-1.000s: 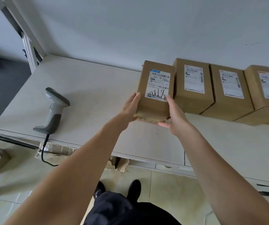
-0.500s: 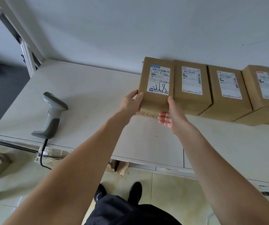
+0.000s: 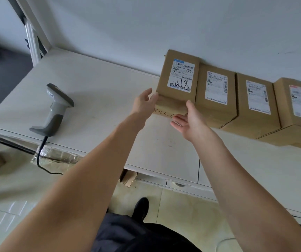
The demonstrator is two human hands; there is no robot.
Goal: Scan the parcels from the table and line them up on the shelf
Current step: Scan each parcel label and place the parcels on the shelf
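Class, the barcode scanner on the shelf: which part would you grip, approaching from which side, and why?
Probably grip the scanner by its slim grey handle, coming from the front edge. It stands on its base with the head tilted away toward the wall, and the cable trails off the front.

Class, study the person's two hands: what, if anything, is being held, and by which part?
Nothing is gripped. The open left hand and right hand rest against the leftmost parcel at its near lower corners.

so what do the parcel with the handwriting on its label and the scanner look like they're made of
Parcel: brown corrugated cardboard by the look, matte, with creased edges and a glossy white paper label. Scanner: apparently moulded plastic, light grey body with darker grey head and base, smooth, slightly shiny.
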